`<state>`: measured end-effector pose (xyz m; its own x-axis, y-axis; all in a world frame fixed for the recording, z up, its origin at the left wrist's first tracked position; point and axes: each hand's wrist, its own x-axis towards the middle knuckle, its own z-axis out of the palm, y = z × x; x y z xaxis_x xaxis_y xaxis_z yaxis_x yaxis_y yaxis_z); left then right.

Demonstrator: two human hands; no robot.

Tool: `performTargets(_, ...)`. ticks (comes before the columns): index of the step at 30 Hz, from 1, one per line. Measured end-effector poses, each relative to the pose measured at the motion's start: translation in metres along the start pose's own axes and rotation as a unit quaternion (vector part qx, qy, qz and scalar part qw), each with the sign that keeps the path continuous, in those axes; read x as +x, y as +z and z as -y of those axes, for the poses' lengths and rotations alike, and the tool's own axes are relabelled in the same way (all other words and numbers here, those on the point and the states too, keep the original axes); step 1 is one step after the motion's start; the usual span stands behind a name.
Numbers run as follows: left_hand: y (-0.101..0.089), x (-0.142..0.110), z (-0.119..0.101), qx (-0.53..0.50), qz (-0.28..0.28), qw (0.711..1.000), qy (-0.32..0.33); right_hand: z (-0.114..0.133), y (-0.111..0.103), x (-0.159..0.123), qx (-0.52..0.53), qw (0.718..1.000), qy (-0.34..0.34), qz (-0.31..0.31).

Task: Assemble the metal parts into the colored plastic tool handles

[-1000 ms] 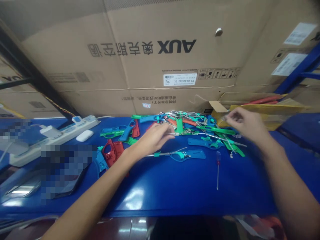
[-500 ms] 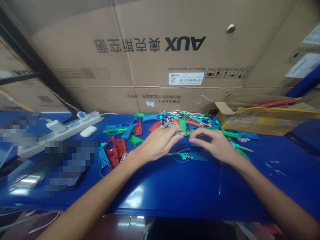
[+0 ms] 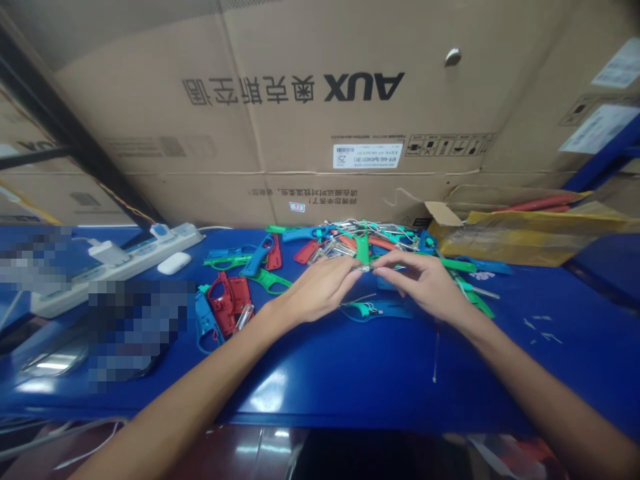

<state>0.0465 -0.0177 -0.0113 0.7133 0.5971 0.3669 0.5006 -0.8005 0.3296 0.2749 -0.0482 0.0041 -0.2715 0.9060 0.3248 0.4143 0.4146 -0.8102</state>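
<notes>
My left hand (image 3: 325, 287) is closed in a pinch, and a small pale, shiny piece (image 3: 366, 268) shows at its fingertips. Its kind is too small to tell. Facing it, my right hand (image 3: 427, 283) has thumb and forefinger pressed together at the other side of that piece; what they grip is hidden. Just behind the fingertips stands a green plastic handle-like part (image 3: 362, 248). Below the hands lies a blue plastic shell (image 3: 395, 311) with a green piece (image 3: 368, 309) and thin wires on it.
A pile of coloured parts and wires (image 3: 350, 233) lies against the large cardboard box (image 3: 280, 147). Red shells (image 3: 233, 300) and a blue shell (image 3: 206, 319) lie left. A power strip (image 3: 145, 257) and white case (image 3: 174, 263) are further left; a taped carton (image 3: 520, 240) stands right.
The fingertips of my right hand have come closer to those of my left. The whole view has shifted slightly; the parts on the table lie as before.
</notes>
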Motion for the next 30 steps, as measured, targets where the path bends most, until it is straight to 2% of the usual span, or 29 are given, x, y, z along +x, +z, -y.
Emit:
performTargets(3,0.001,0.000,-0.001,-0.001,-0.009,1.000,0.014,0.002,0.003,0.000,0.051,0.999,0.019,0.003)
performTargets(10,0.003,0.000,-0.003,0.009,-0.026,0.999,0.019,0.002,0.008,0.000,0.096,0.995,0.004,0.004)
performTargets(17,0.003,-0.002,-0.003,0.034,-0.026,0.999,0.027,-0.002,0.011,-0.002,0.196,0.980,-0.008,-0.026)
performTargets(21,0.002,-0.002,-0.003,0.048,-0.030,0.998,0.038,-0.001,0.010,-0.002,0.211,0.977,-0.004,-0.022)
performTargets(27,0.001,0.002,-0.009,0.108,-0.046,0.993,0.020,-0.004,0.009,-0.001,0.223,0.973,0.018,-0.056)
performTargets(30,0.000,0.004,-0.012,0.127,-0.053,0.990,0.022,-0.002,0.009,-0.001,0.239,0.970,0.025,-0.045)
